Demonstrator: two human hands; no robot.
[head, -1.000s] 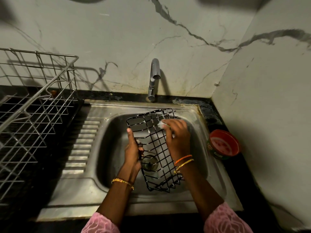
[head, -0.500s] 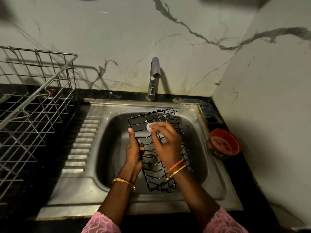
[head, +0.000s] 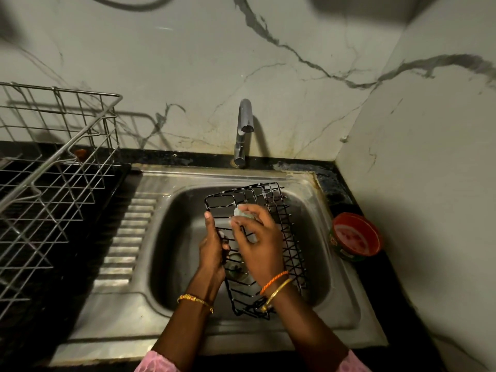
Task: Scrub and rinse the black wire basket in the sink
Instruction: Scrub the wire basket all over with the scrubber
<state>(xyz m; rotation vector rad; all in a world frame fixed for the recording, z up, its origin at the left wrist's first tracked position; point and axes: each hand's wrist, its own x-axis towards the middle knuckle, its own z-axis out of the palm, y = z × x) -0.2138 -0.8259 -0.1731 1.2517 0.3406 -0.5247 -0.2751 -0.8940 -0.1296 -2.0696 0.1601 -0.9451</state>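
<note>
The black wire basket point(head: 288, 237) stands tilted inside the steel sink point(head: 322, 312), its far end raised toward the tap. My left hand point(head: 213, 248) grips the basket's left rim, thumb hooked through the wires. My right hand point(head: 259, 240) pinches a small pale scrubber point(head: 243, 212) and presses it on the basket's wires near the upper left corner. White suds cling to some wires. The drain is partly hidden behind the basket and my hands.
A chrome tap point(head: 243, 130) rises behind the sink, with no water running. A steel wire dish rack point(head: 53, 189) stands on the dark counter at left. A red round soap tub point(head: 355, 240) sits right of the sink by the marble wall.
My right hand with the scrubber has slid leftward across the basket's upper wires. The basket has tipped a little more on edge. My left hand keeps its hold.
</note>
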